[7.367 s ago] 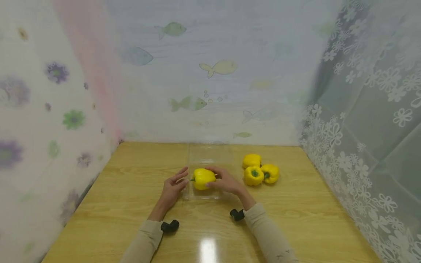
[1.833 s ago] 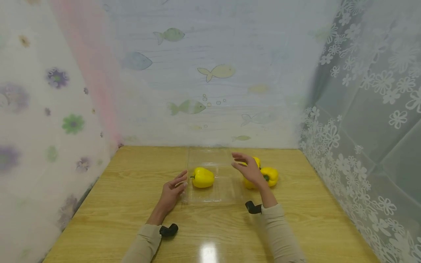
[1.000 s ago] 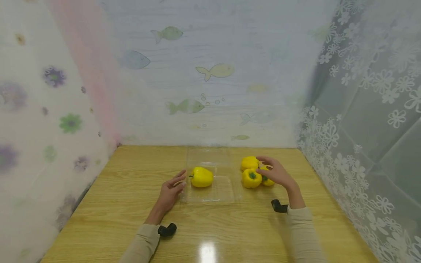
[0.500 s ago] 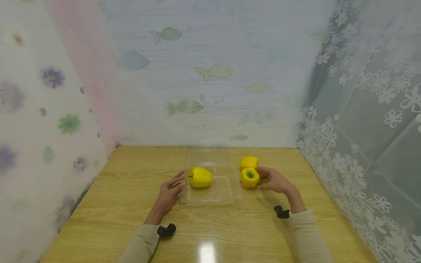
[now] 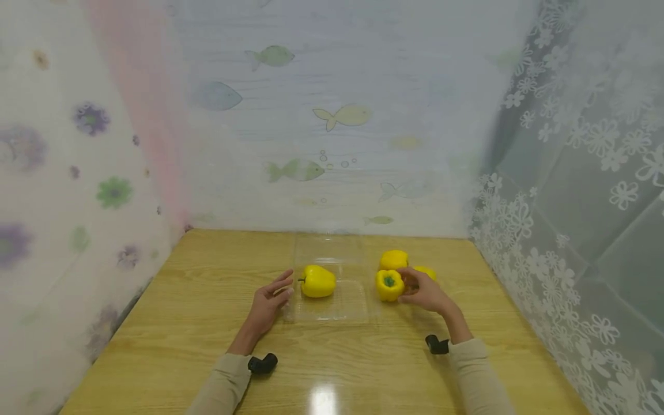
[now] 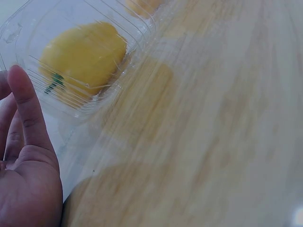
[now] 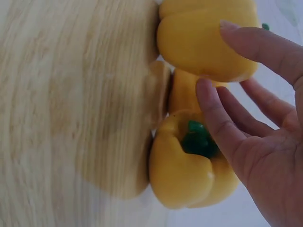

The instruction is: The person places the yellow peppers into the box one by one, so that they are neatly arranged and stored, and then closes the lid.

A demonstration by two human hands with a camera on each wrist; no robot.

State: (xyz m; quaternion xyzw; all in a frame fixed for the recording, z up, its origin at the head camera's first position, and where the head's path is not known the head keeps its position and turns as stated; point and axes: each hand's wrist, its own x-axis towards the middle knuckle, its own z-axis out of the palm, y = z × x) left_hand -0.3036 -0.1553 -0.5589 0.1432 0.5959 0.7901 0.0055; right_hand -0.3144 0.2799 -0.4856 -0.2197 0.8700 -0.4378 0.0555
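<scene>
A yellow bell pepper [image 5: 319, 281] lies on its side in a clear plastic clamshell box [image 5: 354, 300], its green stem pointing left. Beside the box's left edge my left hand [image 5: 267, 305] holds its fingers extended, fingertips close to the plastic wall. My right hand [image 5: 426, 291] pinches a second bell pepper [image 5: 388, 286] from its right side, thumb in front and fingers at the back. In the right wrist view the thumb lies across that pepper [image 7: 203, 45]. Another bell pepper [image 5: 394, 260] sits behind it; a further one [image 5: 426, 272] is partly hidden by the right hand.
The box's clear lid [image 5: 329, 248] lies folded back towards the fish-patterned curtain [image 5: 332, 190]. Everything rests on a wood-grain table [image 5: 207, 288]. Patterned curtains stand at both sides. A black wrist-camera mount [image 5: 263, 363] sits at the left cuff, with another [image 5: 437, 344] at the right.
My right hand has left the boxed pepper, crossed to the group on the right, and grips the front pepper, which has shifted slightly left. My left hand has stayed beside the box.
</scene>
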